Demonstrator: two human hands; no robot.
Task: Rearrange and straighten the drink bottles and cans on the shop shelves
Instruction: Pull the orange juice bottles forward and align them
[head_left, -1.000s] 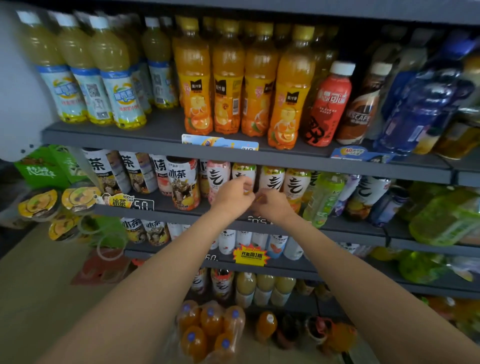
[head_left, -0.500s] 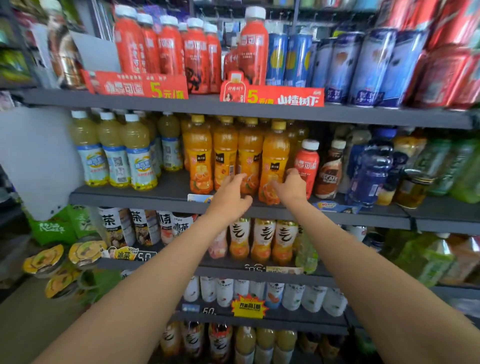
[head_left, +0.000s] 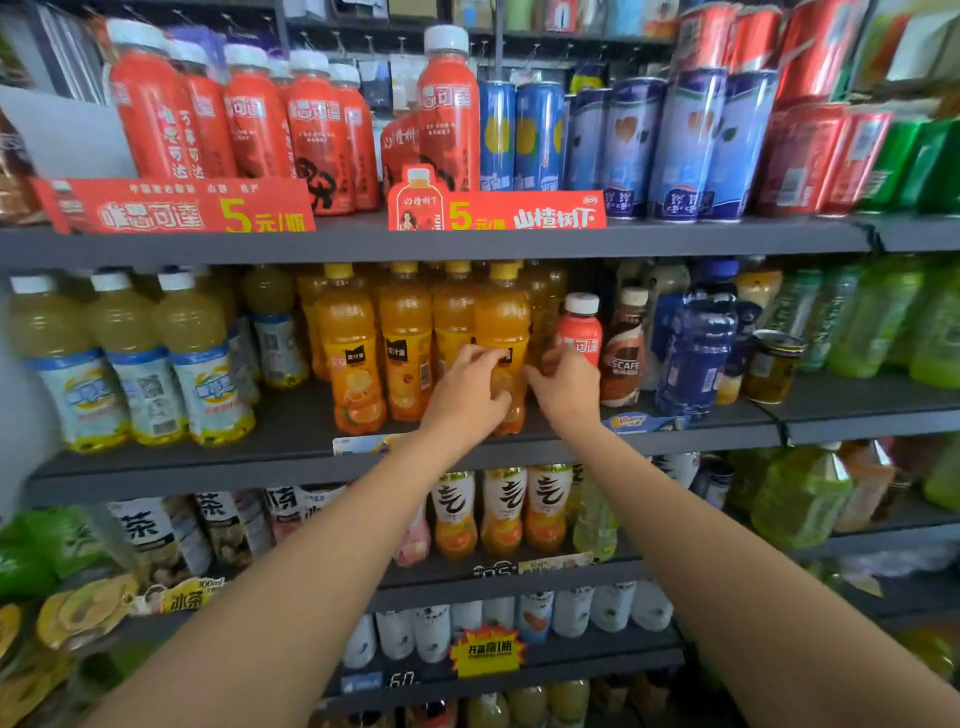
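Since half a second ago we have brought both hands in closer on the orange juice shelf, and our view has tipped up so the top shelf fills more of the picture. Our left hand (head_left: 467, 392) now curls its fingers round the front of the rightmost orange juice bottle (head_left: 503, 317), gripping it at the label. That bottle stands upright at the near edge of the second shelf (head_left: 291, 457), last in a front row of four orange juice bottles with yellow caps. Our right hand (head_left: 563, 387) is just to the right of it, fingers bent toward the small red bottle with a white cap (head_left: 581, 325); we cannot tell whether it grips that bottle or only touches it.

Right of the red bottle stand a brown coffee bottle (head_left: 623, 353), a dark blue bottle (head_left: 698, 343) and a small jar (head_left: 774, 366), then green bottles (head_left: 878, 322) at the far right. Left of the orange row stand pale yellow tea bottles with blue and white labels (head_left: 200, 353).

On the top shelf, red bottles (head_left: 249, 114) stand behind a red price strip (head_left: 171, 210), with blue cans (head_left: 685, 140) and red cans (head_left: 810, 150) to the right. Below our arms, the third shelf holds short orange bottles with white labels (head_left: 501, 512).
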